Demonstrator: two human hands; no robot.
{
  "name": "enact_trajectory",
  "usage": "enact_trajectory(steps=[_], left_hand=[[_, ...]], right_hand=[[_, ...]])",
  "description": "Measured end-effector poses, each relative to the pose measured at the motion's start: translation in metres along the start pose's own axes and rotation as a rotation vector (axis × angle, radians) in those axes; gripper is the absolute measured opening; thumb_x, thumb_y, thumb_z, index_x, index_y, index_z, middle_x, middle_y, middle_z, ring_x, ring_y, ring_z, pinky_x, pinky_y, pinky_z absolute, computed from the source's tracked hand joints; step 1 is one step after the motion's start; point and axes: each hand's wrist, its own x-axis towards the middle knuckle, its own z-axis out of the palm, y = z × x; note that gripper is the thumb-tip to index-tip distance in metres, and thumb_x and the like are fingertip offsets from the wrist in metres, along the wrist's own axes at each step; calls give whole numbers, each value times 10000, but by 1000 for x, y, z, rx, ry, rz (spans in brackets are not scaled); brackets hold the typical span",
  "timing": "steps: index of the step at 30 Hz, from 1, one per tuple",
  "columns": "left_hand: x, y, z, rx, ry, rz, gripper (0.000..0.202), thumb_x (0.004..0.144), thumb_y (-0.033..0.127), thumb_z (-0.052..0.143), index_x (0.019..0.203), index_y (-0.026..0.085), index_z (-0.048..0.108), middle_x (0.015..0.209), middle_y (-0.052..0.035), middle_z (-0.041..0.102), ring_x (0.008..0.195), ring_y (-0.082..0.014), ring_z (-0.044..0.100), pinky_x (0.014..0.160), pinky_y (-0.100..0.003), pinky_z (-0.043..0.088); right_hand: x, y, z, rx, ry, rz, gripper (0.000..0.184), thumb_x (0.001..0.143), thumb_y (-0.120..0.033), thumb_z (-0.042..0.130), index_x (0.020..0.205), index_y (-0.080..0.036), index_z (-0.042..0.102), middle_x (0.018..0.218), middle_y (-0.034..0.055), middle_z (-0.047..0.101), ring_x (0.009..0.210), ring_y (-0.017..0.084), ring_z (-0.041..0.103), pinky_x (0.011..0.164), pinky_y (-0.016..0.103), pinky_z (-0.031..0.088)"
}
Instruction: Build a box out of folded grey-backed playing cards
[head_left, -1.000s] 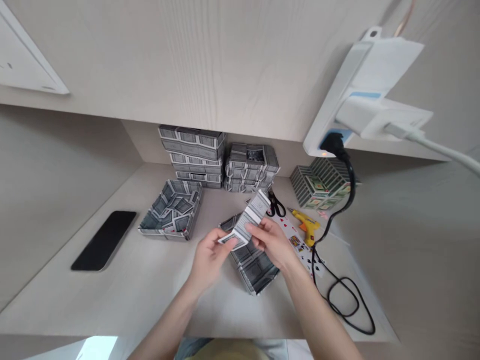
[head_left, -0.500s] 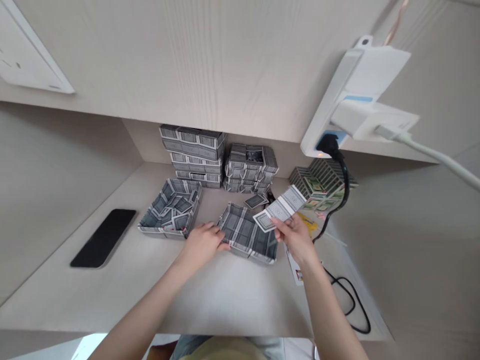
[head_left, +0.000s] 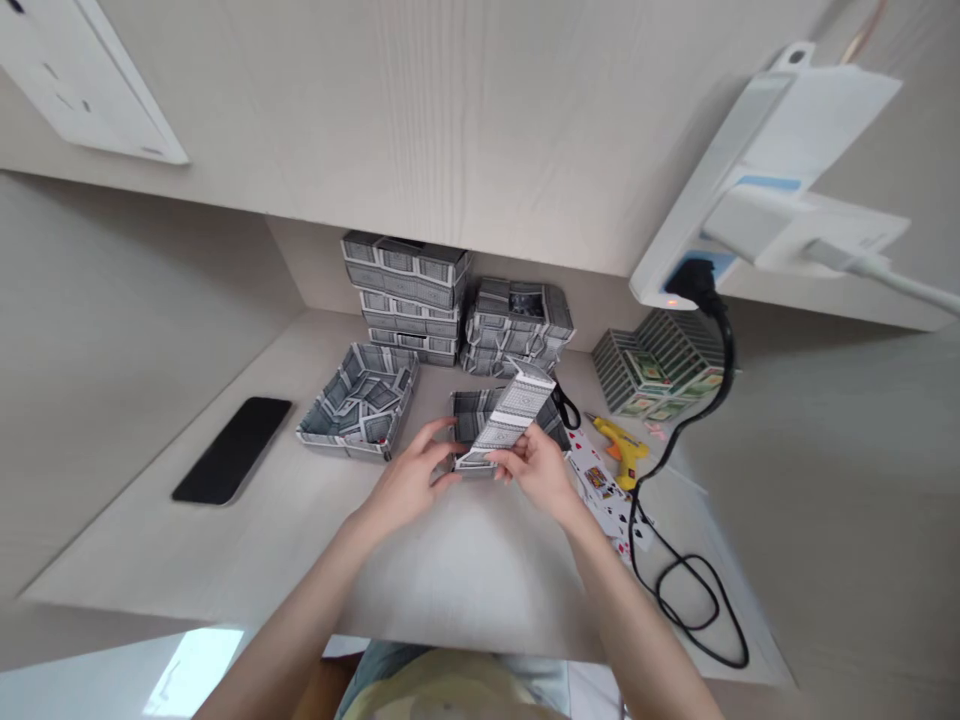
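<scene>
My right hand (head_left: 541, 468) pinches a folded strip of joined playing cards (head_left: 517, 405), patterned backs showing. The strip slants over an open box made of playing cards (head_left: 469, 402), its lower end at the box's front left corner. At that corner my left hand (head_left: 416, 482) is curled with thumb and fingers around the box's left side; its fingertips are partly hidden. A second card-built tray (head_left: 409, 405) with loose cards (head_left: 366, 398) inside stands to the left.
Stacked card boxes (head_left: 412, 290) and another card stack (head_left: 517, 325) stand at the back. At right lie a yellow glue gun (head_left: 624, 450), loose playing cards (head_left: 596, 478), a black cord (head_left: 679, 570) and stacked card packs (head_left: 660, 365). A phone (head_left: 232, 450) lies left; a power strip (head_left: 720, 170) hangs above.
My right hand has brought the card strip left and down to the box, and the strip now shows a fold. The box has turned straighter. The glue gun and loose cards at right are now uncovered.
</scene>
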Motion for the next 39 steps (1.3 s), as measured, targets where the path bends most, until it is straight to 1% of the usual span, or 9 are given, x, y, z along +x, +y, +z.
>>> enact_trajectory(steps=[3, 6, 9, 12, 15, 20, 27, 31, 39], left_hand=[[-1, 0, 0, -86, 21, 0, 229, 761, 238, 490, 973, 217, 575, 1295, -65, 379, 779, -128, 574, 730, -291, 487], [2, 1, -1, -102, -18, -24, 295, 778, 259, 473, 1066, 224, 525, 1176, -61, 500, 714, -116, 572, 679, -263, 476], [5, 2, -1, -37, -49, -18, 313, 817, 259, 413, 1120, 229, 482, 1037, -39, 590, 769, -136, 576, 710, -256, 444], [9, 4, -2, 35, -104, 51, 242, 841, 230, 355, 977, 215, 554, 941, -28, 611, 834, -150, 568, 718, -242, 416], [11, 6, -4, 70, -136, 61, 231, 834, 210, 351, 841, 195, 581, 824, -24, 612, 763, -147, 568, 660, -228, 399], [16, 7, -11, -74, -197, -24, 213, 815, 224, 390, 842, 191, 599, 749, -4, 639, 686, -130, 579, 632, -212, 395], [21, 9, -13, 117, -191, -14, 180, 784, 230, 448, 728, 168, 607, 664, -4, 622, 591, -117, 547, 563, -202, 354], [22, 12, -11, 290, -174, 31, 156, 771, 222, 463, 732, 178, 607, 724, -27, 636, 642, -143, 571, 582, -221, 365], [28, 22, -6, 518, -230, -13, 219, 782, 232, 433, 870, 180, 627, 886, -91, 658, 797, -224, 612, 644, -283, 414]], right_hand=[[0, 11, 0, -73, 34, -18, 241, 654, -287, 633, 803, -207, 460, 525, -51, 573, 438, 123, 547, 431, 235, 428], [-3, 17, -1, -177, 33, -49, 222, 677, -315, 612, 798, -210, 459, 561, -30, 600, 476, 142, 579, 478, 258, 451], [-6, 20, -1, -381, 27, -113, 171, 715, -329, 575, 776, -207, 473, 594, -1, 623, 529, 157, 598, 534, 270, 450], [-7, 20, -3, -647, 77, -205, 172, 740, -369, 543, 725, -201, 509, 620, 32, 628, 549, 170, 584, 527, 268, 412], [-5, 18, -5, -848, 89, -291, 232, 751, -403, 531, 651, -194, 543, 614, 55, 623, 553, 181, 569, 522, 266, 374], [-2, 11, -7, -1091, -10, -311, 286, 793, -385, 488, 607, -193, 591, 630, 69, 649, 576, 181, 584, 536, 258, 350], [-4, 4, -5, -1214, -83, -305, 261, 817, -336, 468, 721, -144, 617, 677, 75, 661, 628, 173, 607, 567, 245, 355], [-5, 5, -7, -1236, -122, -331, 235, 816, -327, 475, 742, -142, 599, 711, 75, 659, 660, 177, 607, 606, 249, 373], [-5, -3, -6, -1240, -177, -271, 185, 833, -274, 437, 819, -135, 559, 791, 94, 660, 709, 186, 611, 629, 260, 386]])
